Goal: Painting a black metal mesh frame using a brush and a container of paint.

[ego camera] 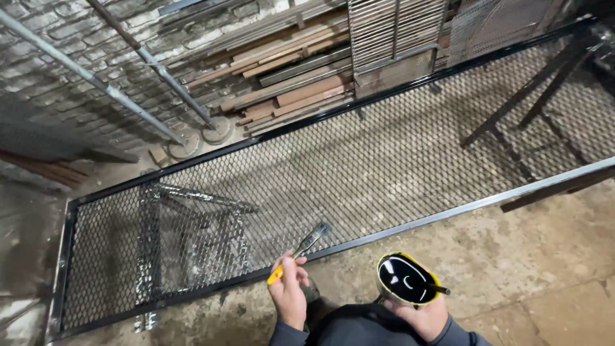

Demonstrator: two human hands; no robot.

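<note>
Your left hand [288, 296] is closed around the yellow plastic handle of a narrow paintbrush [300, 251], fingers curled tight near the handle's end, with the dark bristle head resting on the long black-framed expanded-metal mesh panel [384, 160] at its near rail. Your right hand [424, 314] is wrapped about a small round can of glossy black paint with a yellow rim [405, 280], cupped from below and held just short of that same near rail, over the stained concrete floor [544, 269].

The brush looks light and stiff; a grip nearer the ferrule would likely give you steadier control over the bristles. The can is probably light but sloshy, and its rim appears wet with paint, so it may be slippery; hold it by the wall and level. The panel itself seems heavy and rigid, its mesh edges likely sharp, and parts of the frame may be wet, so any hold belongs on a dry stretch of rail.

Beyond the panel's far rail lie stacked rusty steel bars and wooden lengths [288, 70] against a whitewashed brick wall [57, 57]. No labels or signs show; the can's side is hidden.
</note>
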